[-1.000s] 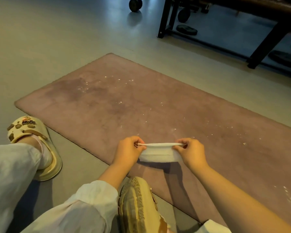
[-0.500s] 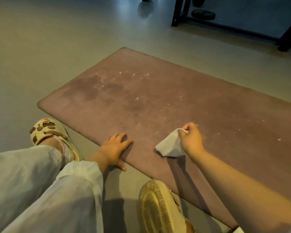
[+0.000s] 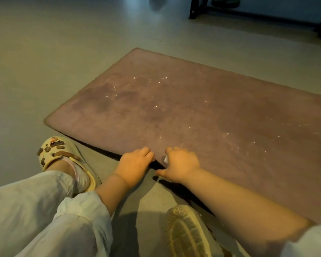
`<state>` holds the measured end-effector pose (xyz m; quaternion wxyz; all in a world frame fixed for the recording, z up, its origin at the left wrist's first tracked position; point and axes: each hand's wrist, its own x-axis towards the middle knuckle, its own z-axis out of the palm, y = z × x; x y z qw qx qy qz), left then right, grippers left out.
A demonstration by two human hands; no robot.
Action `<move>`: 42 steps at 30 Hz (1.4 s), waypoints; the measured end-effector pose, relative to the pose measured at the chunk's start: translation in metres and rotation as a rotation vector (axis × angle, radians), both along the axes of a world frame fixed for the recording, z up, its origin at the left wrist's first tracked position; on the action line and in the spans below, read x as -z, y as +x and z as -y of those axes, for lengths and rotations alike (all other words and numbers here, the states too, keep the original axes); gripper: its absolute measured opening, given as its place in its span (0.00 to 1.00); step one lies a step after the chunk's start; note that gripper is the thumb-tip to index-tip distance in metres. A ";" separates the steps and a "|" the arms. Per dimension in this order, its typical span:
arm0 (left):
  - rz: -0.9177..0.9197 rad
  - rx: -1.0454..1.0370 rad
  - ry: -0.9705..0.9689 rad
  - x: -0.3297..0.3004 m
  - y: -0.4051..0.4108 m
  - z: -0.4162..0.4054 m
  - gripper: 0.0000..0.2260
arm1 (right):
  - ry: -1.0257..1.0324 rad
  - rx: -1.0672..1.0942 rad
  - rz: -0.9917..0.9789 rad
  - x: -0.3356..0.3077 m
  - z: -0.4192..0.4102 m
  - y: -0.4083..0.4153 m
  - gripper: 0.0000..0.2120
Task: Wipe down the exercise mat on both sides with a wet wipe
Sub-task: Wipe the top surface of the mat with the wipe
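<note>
Mauve exercise mat flat on floor w/ glinting wet specks; white wet wipe mostly hidden at near edge.

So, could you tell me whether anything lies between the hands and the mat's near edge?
Nothing visible does: both the left hand and right hand are already on the near edge of the mat, with the wet wipe under the right fingers.

Mauve mat, white wipe, cream brown-spotted slipper, grey floor.
</note>
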<state>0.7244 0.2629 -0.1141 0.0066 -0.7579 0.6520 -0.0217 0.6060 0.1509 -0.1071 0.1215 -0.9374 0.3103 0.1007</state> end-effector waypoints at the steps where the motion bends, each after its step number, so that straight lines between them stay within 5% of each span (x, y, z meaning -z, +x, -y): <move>1: -0.016 0.012 -0.086 -0.007 -0.001 0.003 0.13 | -0.058 0.010 0.038 -0.002 -0.003 0.004 0.24; 6: -0.089 0.056 -0.245 -0.030 0.000 0.025 0.13 | -0.237 -0.051 0.082 -0.019 -0.001 0.006 0.08; 10: -0.075 -0.132 -0.102 -0.020 0.015 0.033 0.28 | -0.317 -0.056 0.116 -0.030 0.006 -0.009 0.12; 15: -0.216 -0.556 -0.065 -0.023 0.028 0.035 0.32 | -0.404 0.052 0.158 -0.044 0.028 -0.045 0.27; 19: -0.354 -0.605 0.002 -0.026 0.000 0.061 0.33 | -0.453 0.152 0.190 -0.056 0.052 -0.089 0.27; 25: -0.390 -0.259 0.053 -0.030 -0.111 0.130 0.39 | -0.544 0.375 0.123 -0.068 0.101 -0.201 0.25; 30: -0.336 0.084 0.204 -0.039 -0.223 0.182 0.41 | -0.589 0.565 -0.157 -0.071 0.118 -0.331 0.29; 42: -0.202 0.660 0.537 -0.047 -0.415 0.203 0.36 | -0.143 0.817 -0.754 -0.054 0.101 -0.505 0.13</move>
